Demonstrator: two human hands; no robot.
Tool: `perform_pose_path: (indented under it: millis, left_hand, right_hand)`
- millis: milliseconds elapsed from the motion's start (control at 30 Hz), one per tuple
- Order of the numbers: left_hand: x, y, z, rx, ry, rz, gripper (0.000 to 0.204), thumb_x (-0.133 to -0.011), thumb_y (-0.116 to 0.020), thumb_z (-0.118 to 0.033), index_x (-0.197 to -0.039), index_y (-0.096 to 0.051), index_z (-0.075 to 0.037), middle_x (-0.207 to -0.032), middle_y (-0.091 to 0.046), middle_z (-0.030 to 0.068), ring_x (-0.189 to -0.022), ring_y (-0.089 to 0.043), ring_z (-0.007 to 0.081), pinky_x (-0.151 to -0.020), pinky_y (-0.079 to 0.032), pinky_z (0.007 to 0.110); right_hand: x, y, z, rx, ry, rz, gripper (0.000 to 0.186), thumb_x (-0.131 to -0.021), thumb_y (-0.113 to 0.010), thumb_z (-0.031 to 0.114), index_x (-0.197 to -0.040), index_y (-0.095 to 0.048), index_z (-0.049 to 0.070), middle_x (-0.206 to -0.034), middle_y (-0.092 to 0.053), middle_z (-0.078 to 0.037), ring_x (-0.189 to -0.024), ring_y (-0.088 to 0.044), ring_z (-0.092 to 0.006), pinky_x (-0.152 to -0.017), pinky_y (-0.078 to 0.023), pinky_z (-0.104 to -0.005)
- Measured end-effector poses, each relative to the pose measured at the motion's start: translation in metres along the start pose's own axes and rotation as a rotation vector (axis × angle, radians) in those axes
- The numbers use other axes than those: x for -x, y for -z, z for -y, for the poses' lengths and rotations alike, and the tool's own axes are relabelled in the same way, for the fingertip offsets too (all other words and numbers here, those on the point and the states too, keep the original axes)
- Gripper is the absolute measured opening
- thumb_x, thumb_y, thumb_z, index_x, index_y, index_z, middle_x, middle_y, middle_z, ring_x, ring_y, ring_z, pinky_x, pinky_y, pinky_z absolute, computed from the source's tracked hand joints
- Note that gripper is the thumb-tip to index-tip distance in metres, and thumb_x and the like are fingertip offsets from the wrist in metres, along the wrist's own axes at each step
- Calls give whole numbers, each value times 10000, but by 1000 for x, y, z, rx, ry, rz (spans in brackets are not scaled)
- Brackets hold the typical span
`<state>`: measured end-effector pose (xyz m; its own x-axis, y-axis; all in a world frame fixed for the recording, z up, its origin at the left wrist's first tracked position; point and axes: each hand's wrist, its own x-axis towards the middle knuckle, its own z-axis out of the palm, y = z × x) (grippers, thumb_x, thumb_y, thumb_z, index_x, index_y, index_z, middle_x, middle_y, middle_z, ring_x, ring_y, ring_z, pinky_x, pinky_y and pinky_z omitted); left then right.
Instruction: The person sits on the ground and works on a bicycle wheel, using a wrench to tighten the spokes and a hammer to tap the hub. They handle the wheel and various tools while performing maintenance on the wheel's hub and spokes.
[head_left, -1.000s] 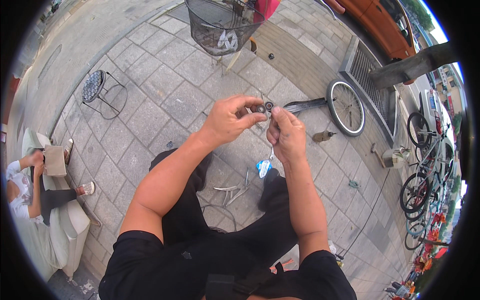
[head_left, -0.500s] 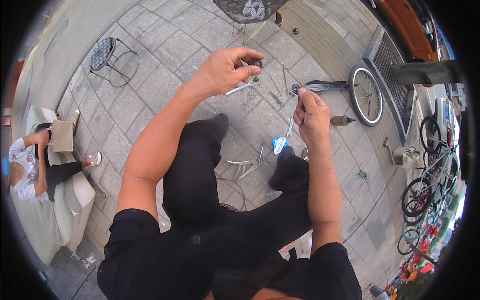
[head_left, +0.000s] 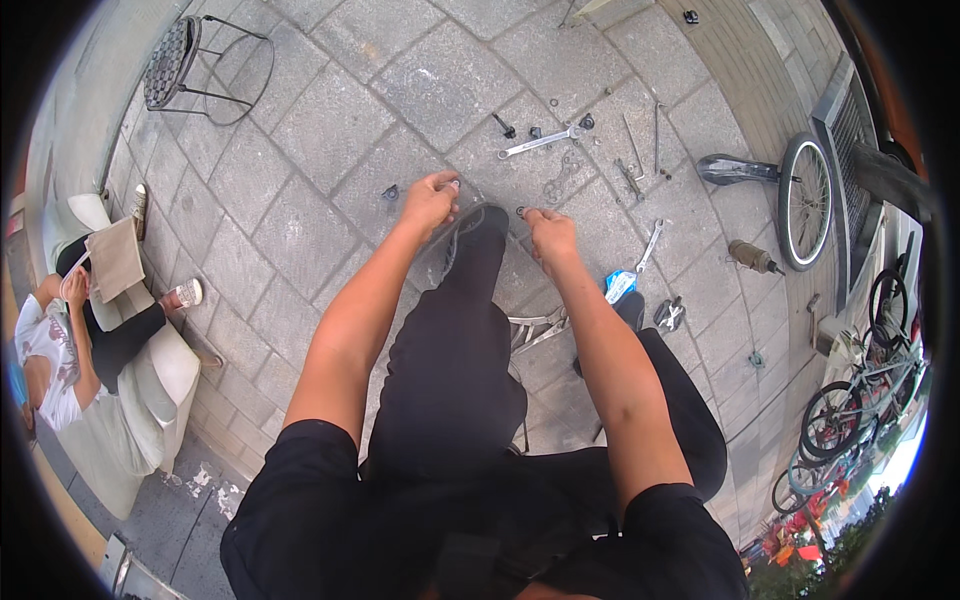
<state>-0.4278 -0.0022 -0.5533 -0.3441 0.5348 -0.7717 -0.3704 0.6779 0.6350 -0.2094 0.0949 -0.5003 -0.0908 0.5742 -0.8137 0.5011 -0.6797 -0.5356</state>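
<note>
Right hand (head_left: 553,238): small dark part (head_left: 520,211) pinched at tips of fingers (head_left: 535,215).

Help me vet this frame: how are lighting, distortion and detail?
Head view: soft daylight on the paving, glare near the right rim; head view: paving lines bow near edges; head view: small part in right hand too tiny to identify.

Left hand (head_left: 430,205) and right hand (head_left: 553,238) apart

Markings: none legible.
Blue-and-white packet (head_left: 620,287), just right of the right hand (head_left: 553,240), near side: printed, too small to read.
</note>
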Motion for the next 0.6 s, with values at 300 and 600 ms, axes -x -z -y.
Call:
perform_pose_path:
  millis: [300,600]
  left_hand:
    - [-102,11,17,-93,5,-112,504,-1041,-684,-198,-1504,-559,-43,-1049,-690,59,-757,-666,123,-592,-549,298]
    - [-44,-26,91,-138,-92,90,481,-1022,-712,-202,-1436,-592,12,-990,-710,49,-799,-665,115,-688,-562,315]
  right_hand:
    - [-125,-21,-18,41,-60,110,402,-986,-689,178,-1316,-674,-52,-815,-595,-24,-598,-524,-125,-501,-446,-304]
    - [-121,34,-95,209,-46,31,350,-994,-603,114,-1279,-649,-83,-972,-718,-163,-825,-742,-215,-646,-609,-368]
